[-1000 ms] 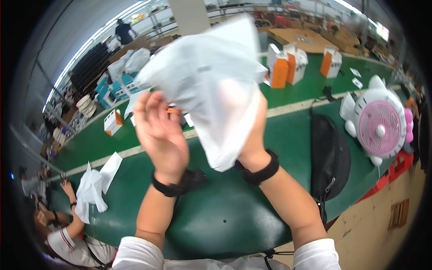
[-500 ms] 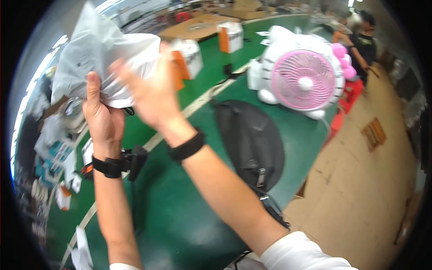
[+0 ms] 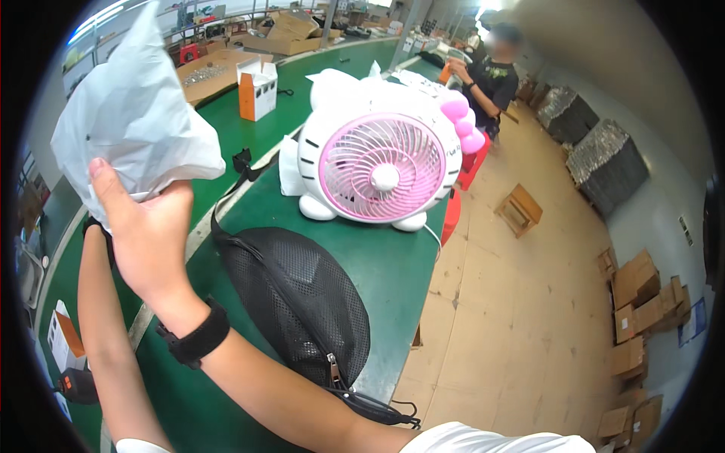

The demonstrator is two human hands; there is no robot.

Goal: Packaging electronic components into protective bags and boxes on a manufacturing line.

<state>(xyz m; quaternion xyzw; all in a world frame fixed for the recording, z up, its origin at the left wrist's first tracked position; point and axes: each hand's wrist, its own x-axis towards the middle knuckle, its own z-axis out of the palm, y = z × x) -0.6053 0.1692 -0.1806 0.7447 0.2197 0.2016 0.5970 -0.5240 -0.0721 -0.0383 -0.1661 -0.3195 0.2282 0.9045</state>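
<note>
A crumpled white plastic bag is held up at the upper left, its pointed top reaching the frame's edge. My right hand is closed on its lower part, thumb pressed against the front. What the bag contains cannot be seen. My left forearm rises at the left to a black wristband; the left hand itself is hidden behind the bag and my right hand. Below and right of the bag, a black mesh pouch with a zipper and strap lies on the green table.
A white and pink cat-shaped fan stands near the table's right edge. Orange-and-white boxes sit on the table. A dark tool lies lower left. A person, red stools and a small wooden stool are to the right.
The view has swung right. My right hand, blurred beside the bag before, now grips its lower part. My left hand, earlier visible at the bag with thumb up, is now hidden.
</note>
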